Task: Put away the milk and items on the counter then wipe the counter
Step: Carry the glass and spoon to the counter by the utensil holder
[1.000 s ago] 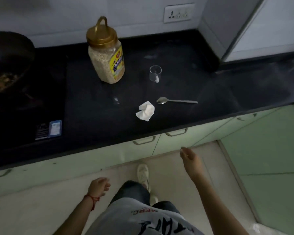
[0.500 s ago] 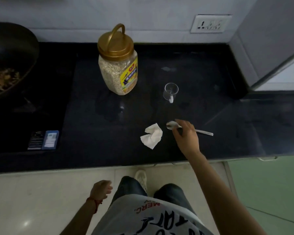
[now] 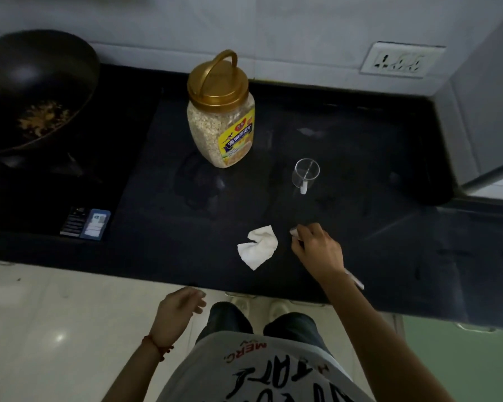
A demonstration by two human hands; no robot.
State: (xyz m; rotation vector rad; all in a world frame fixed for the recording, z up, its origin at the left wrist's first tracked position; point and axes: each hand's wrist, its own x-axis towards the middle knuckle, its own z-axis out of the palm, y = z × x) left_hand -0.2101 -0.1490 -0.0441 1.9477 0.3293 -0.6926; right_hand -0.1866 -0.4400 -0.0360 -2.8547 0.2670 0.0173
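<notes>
Right hand [image 3: 317, 250], centre-right of frame, pinches spoon [image 3: 355, 281]; long axis runs bowl upper-left to handle lower-right under wrist. Left hand [image 3: 174, 311] lower centre, loosely open, empty, off surface [image 3: 389, 242].

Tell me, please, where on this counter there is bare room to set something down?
The widest bare patch of the counter lies right of the glass and the right hand, toward the corner. Another lies between the jar and the cards. It is crowded near the front edge, where the tissue, spoon and right hand sit close together.
</notes>
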